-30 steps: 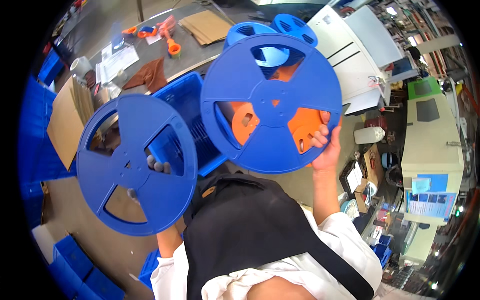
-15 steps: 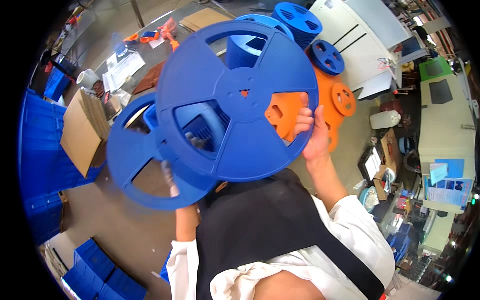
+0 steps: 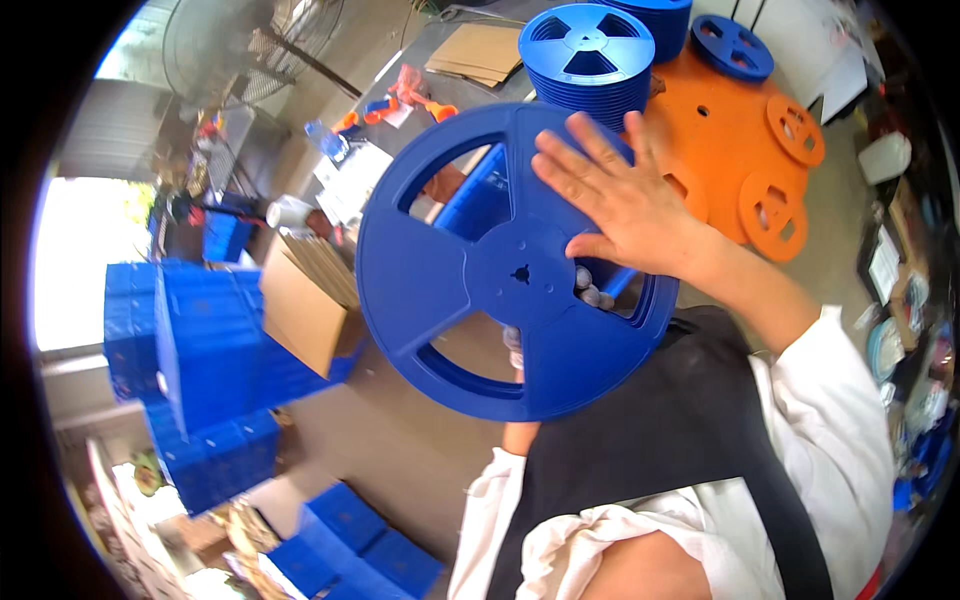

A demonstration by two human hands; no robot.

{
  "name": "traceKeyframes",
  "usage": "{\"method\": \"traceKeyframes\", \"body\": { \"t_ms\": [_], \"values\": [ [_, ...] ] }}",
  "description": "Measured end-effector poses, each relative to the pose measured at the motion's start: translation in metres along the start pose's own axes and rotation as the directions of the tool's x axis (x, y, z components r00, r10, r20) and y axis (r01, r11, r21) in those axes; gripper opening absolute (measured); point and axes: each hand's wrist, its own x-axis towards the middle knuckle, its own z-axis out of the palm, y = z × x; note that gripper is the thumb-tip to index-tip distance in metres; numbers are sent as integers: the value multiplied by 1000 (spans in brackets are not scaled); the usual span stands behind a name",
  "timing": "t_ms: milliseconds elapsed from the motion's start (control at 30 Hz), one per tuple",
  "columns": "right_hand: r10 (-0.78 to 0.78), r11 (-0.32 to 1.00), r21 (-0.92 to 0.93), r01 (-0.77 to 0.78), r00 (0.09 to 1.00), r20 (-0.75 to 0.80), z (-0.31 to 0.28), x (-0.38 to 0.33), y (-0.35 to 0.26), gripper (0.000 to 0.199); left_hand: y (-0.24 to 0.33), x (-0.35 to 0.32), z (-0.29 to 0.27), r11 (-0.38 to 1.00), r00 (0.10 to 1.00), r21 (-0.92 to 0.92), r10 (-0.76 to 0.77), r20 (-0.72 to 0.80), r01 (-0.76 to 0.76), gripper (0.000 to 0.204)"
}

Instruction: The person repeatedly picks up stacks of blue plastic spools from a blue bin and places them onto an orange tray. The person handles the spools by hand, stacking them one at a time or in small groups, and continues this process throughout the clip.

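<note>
A large blue plastic reel disc with wide cutouts and a small centre hole is held up in front of me. A second blue disc appears to lie against its underside, since a doubled rim shows through the cutouts. Beneath them is my left hand, its greyish, covered-looking fingertips curled and visible through the right cutout; more of it shows in the lower cutout. My right hand lies on the upper right of the top disc, fingers spread and nothing gripped. Most of the left palm is hidden by the discs.
Beyond the discs stands a stack of blue reel discs beside an orange surface bearing orange discs. Another blue disc lies at the far right. Cardboard sheets and blue crates are at left.
The two blue discs, held apart and overlapping earlier, are now brought together over my left hand. My right hand has let go of the rim and spread over the top. The view has swung left.
</note>
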Motion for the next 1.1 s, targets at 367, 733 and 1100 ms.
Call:
{"method": "traceKeyframes", "body": {
  "t_ms": [367,733,1100],
  "values": [
    [-116,978,178,109,993,31,2,-26,11,78,-8,-1,-1,1000,1000,-4,19,0,-19,74],
    [564,104,928,-359,789,242,46,-89,21,56,2,5,-15,987,991,-162,3,-135,-25,68],
    [729,-363,861,-356,467,500,71,-55,-5,34,6,2,-20,982,992,-185,7,-126,-30,71]
  ]
}}
